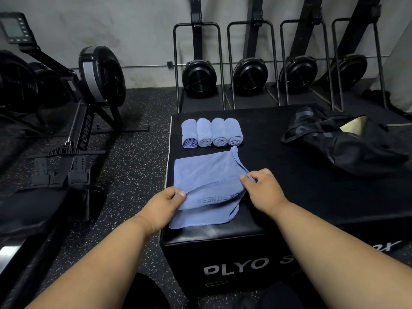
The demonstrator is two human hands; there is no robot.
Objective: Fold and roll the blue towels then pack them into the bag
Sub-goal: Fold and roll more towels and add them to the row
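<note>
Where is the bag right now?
The black bag lies on the far right of the box top, right of the four rolled towels, untouched by either hand.

Both bare forearms reach forward from the lower edge of the view, converging slightly. The left hand [165, 202] lies knuckles up, thumb and fingers pinching the blue towel [207, 175] at its left edge. The right hand [260, 186], also palm down, pinches the towel's right edge between thumb and curled fingers.
</note>
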